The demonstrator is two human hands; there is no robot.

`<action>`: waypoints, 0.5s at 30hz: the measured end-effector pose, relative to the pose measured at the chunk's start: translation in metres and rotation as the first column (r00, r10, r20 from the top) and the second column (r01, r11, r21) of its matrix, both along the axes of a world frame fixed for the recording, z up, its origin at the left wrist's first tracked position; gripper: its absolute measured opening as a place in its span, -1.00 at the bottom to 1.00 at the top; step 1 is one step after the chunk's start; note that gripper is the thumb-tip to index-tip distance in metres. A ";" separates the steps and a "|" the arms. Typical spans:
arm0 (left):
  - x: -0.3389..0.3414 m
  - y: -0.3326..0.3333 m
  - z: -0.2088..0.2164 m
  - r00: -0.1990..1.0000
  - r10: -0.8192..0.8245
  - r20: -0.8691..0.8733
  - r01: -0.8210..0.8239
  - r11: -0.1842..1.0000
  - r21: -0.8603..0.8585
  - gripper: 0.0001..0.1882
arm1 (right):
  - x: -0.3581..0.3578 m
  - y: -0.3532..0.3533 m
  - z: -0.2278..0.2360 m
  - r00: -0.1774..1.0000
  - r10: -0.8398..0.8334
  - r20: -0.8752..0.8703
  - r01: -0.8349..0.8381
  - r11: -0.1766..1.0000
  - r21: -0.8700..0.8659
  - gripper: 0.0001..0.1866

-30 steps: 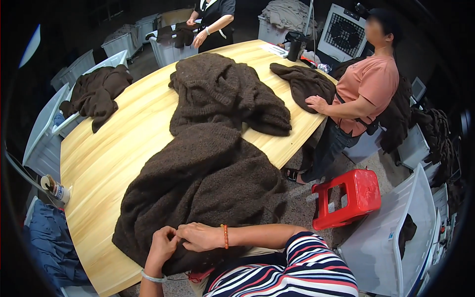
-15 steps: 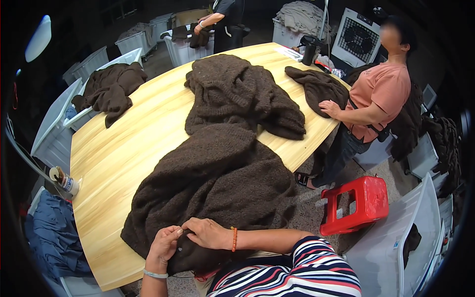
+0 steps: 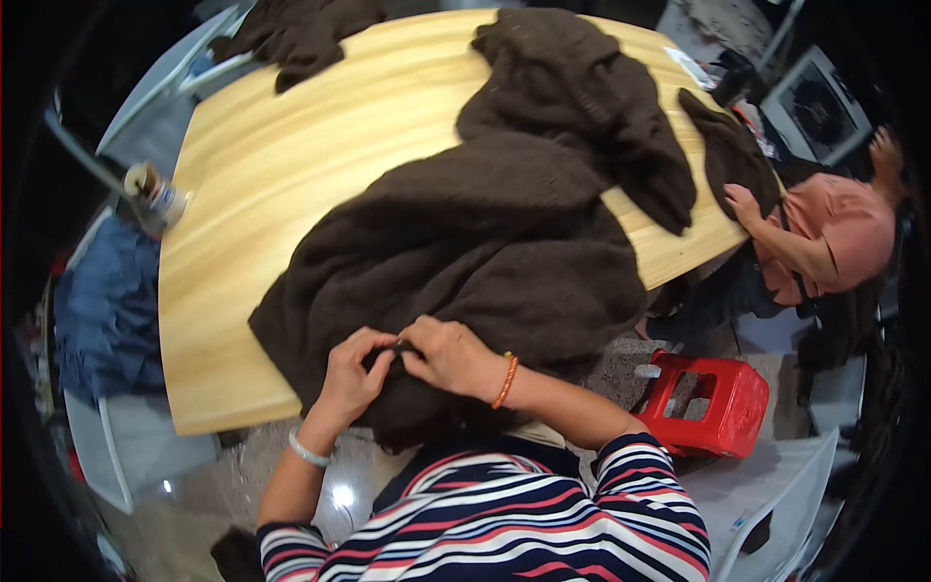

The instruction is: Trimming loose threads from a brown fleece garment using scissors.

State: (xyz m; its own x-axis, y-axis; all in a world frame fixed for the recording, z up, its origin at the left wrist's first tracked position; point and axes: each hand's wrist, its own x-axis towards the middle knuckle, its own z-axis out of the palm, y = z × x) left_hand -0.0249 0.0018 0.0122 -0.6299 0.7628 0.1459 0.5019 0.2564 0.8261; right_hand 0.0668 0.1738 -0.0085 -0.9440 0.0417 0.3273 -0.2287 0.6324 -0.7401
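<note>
A large dark brown knitted garment [image 3: 465,242] spreads over the near part of the table and hangs over its near edge towards me. My left hand [image 3: 354,376] pinches a small bit of its near edge between thumb and fingers. Right beside it, my right hand [image 3: 454,361] pinches the same edge, with the fingertips of both hands almost touching. Whatever tiny detail lies between the fingertips is too small to make out. Beyond, a second dark brown knit [image 3: 582,97] lies bunched up against the first.
A pale wooden table [image 3: 233,223] fills the middle. On its left edge stands a small container [image 3: 155,194]; blue cloth [image 3: 109,310] fills a bin below. At right, a co-worker in a pink shirt [image 3: 844,233] rests a hand by another brown knit [image 3: 718,145]. A red stool [image 3: 708,403] stands near my right.
My view has tipped downward, so the far worker and bins have left it. Both hands stay pinched on the knit, slightly shifted. The co-worker on the right now has one hand raised.
</note>
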 end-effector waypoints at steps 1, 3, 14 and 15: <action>0.001 0.000 0.000 1.000 0.014 -0.014 -0.014 1.000 -0.007 -0.85 | 0.000 0.000 0.000 0.999 0.018 0.032 -0.019 1.000 0.003 -0.83; 0.000 -0.002 -0.004 1.000 0.014 0.000 -0.014 1.000 -0.001 -0.88 | 0.000 0.001 0.001 0.995 0.044 0.090 -0.044 0.999 -0.008 -0.82; 0.003 -0.006 -0.016 0.993 0.046 0.113 -0.044 0.999 -0.024 -0.92 | -0.004 0.009 0.010 0.960 0.173 0.220 -0.167 0.985 -0.048 -0.82; 0.002 -0.005 -0.017 0.992 0.046 0.117 -0.043 0.999 -0.025 -0.92 | -0.005 0.010 0.011 0.956 0.170 0.238 -0.161 0.985 -0.057 -0.82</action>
